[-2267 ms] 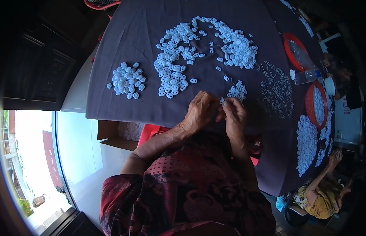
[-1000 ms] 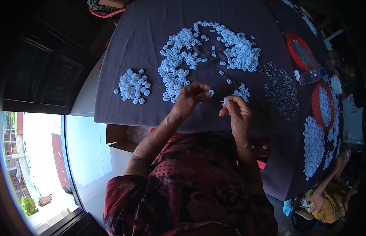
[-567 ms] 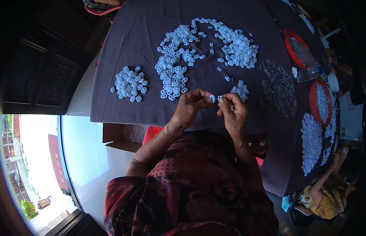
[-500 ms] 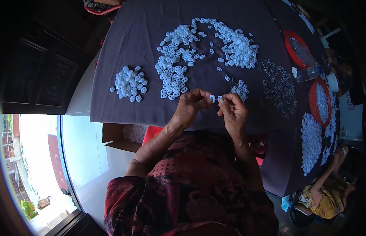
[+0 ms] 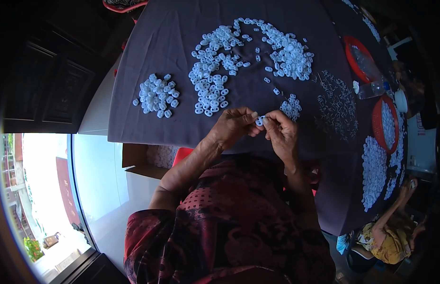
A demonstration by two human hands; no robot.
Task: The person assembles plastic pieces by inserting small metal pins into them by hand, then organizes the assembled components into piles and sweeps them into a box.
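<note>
My left hand [image 5: 235,126] and my right hand [image 5: 282,134] meet fingertip to fingertip over the near edge of a table covered in dark purple cloth [image 5: 182,128]. Between them they pinch one small white plastic piece [image 5: 260,121]. Just beyond my right hand lies a little cluster of the same white pieces [image 5: 291,106]. A large arc-shaped heap of white pieces [image 5: 229,61] spreads across the middle of the cloth. A separate small pile [image 5: 157,94] sits to the far left.
A scatter of thin small metal parts [image 5: 338,106] lies right of my hands. Two red trays [image 5: 388,125] [image 5: 355,57] and a clear bottle [image 5: 371,88] stand at the right, with more white pieces [image 5: 373,170]. Another person [image 5: 390,232] sits at the lower right.
My hands have come together from slightly apart and now hold one white piece between their fingertips. The view has shifted a little; the piles have not moved.
</note>
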